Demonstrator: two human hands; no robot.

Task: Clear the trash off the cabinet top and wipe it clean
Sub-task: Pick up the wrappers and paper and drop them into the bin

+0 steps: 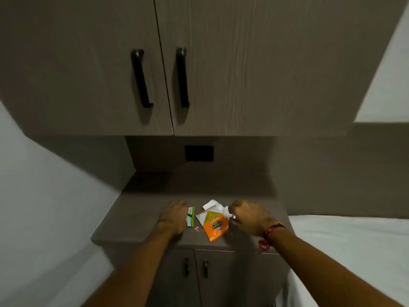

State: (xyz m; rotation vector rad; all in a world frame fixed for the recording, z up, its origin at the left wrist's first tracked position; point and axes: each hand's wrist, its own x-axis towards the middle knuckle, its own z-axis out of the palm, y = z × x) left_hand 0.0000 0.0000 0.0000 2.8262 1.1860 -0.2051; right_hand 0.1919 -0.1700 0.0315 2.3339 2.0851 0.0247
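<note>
The left hand (174, 214) rests flat and empty on the table (137, 220) beside a green wrapper (190, 216); the right hand (247, 214) pinches white paper (226, 212) by the orange packet (213, 224).

On the cabinet top (137, 220), near its front edge, a flat wrapper (190, 216) is laid left of centre, with a snack packet (213, 224) just to its right. A piece of crumpled paper (212, 204) is placed behind the packet, toward the back edge. A few crumbs (196, 229) are scattered between the wrapper and the packet, close to the front edge. The left hand (173, 216) is set just left of the wrapper, and the right hand (249, 214) just right of the packet. A wall socket (199, 153) is mounted behind the top, under the upper cabinet doors (88, 74). Below the front edge, two lower doors (221, 278) are fitted.
</note>
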